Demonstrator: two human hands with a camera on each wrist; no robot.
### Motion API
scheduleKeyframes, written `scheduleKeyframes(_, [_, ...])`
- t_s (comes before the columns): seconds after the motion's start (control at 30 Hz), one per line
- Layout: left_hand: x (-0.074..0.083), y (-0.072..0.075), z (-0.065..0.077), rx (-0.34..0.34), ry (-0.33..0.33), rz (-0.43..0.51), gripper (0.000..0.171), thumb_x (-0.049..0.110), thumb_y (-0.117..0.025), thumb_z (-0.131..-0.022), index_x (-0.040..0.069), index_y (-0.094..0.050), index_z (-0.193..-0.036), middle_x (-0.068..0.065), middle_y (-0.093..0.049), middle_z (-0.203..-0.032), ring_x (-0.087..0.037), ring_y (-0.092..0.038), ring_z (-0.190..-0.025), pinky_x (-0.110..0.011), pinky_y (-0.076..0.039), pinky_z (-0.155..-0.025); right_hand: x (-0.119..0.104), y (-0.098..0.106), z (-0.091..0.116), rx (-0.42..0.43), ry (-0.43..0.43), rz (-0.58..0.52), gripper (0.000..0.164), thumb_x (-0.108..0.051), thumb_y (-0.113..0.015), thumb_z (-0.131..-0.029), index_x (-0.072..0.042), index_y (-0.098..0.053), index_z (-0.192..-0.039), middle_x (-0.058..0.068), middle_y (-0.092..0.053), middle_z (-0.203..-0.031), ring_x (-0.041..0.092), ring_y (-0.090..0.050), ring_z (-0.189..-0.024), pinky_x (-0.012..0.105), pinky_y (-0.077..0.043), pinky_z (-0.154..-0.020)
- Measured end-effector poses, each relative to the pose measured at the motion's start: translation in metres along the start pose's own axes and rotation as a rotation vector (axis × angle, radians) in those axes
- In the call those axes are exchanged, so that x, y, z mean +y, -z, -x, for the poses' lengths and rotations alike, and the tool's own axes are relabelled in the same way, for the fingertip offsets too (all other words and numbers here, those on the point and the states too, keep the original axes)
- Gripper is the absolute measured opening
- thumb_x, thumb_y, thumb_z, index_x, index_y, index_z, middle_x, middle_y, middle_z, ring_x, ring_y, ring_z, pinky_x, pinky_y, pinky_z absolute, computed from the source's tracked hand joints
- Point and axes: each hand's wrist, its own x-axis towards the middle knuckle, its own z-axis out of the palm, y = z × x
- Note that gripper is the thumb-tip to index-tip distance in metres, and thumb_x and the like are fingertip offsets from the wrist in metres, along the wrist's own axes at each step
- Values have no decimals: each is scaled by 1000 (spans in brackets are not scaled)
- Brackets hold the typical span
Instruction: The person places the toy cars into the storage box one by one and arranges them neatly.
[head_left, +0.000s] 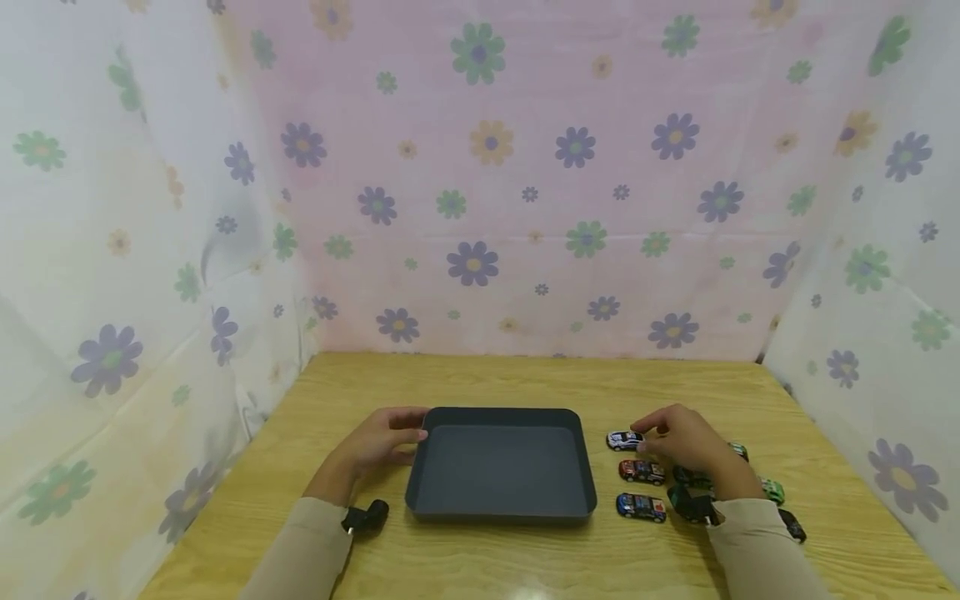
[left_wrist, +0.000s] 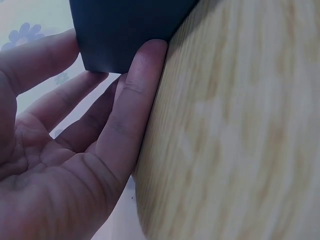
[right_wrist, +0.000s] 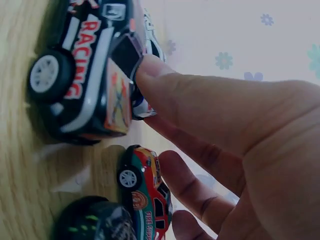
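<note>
A dark grey rectangular tray (head_left: 501, 515) lies on the table. My left hand (head_left: 382, 442) holds its far left corner, the thumb at the rim and the fingers against the outer wall (left_wrist: 125, 30). To the right of the tray, my right hand (head_left: 686, 437) pinches the right end of a white patterned toy car (head_left: 622, 440) between thumb and index finger. That car still rests on the table. Nearer the body lie a red and black toy car (head_left: 641, 472) and a blue and black one (head_left: 641, 507). In the right wrist view, a black "RACING" car (right_wrist: 85, 75) partly hides the white car.
Under and beside my right forearm stand more toy cars, including a green one (head_left: 772, 490) and a dark one (head_left: 791, 525), some partly covered. A red and green car (right_wrist: 145, 195) sits below the right fingers. Flower-print cloth (head_left: 525, 175) encloses the wooden table (head_left: 480, 575).
</note>
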Motion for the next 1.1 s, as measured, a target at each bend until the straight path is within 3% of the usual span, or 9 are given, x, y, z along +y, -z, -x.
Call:
scheduleKeyframes(0.13, [-1, -1, 1, -4, -1, 0, 59, 21, -71, -101, 3, -49, -153, -21, -50, -153, -28, -61, -127, -45, -63, -92, 0, -3, -3, 7, -10, 25, 28, -13, -75, -95, -9, -77, -123, 6, -73, -104, 17, -59, -75, 34, -50, -67])
scheduleKeyframes(0.53, [4, 1, -3, -13, 19, 1, 62, 21, -72, -100, 3, -47, -154, -21, -48, -155, -29, -61, -128, -44, -63, -93, 0, -3, -7, 15, -25, 77, 27, -14, -79, -92, -11, -79, -119, 3, -69, -93, 17, -59, -76, 36, -52, -68])
scheduleKeyframes(0.83, [1, 4, 1, -22, 13, 17, 61, 19, -68, -102, 1, -44, -155, -24, -45, -157, -30, -59, -131, -45, -62, -94, -1, -3, -7, 37, 0, 85, 23, -16, -77, -94, -15, -79, -117, 8, -74, -114, 24, -68, -98, 50, -59, -82])
scheduleKeyframes(1.0, [0, 4, 0, -27, 21, 43, 63, 20, -70, -101, 2, -45, -155, -23, -46, -157, -29, -59, -130, -46, -62, -96, -6, -2, -7, 55, -16, 75, 23, -18, -73, -95, -17, -79, -118, 11, -73, -120, 29, -65, -104, 47, -57, -80])
scheduleKeyframes(1.1, [-1, 3, -2, -30, 26, 50, 64, 21, -72, -100, 3, -45, -155, -22, -46, -156, -28, -60, -130, -46, -61, -96, -9, 0, -6, 70, -10, 88, 23, -22, -73, -97, -19, -79, -119, 13, -71, -126, 34, -64, -110, 50, -57, -83])
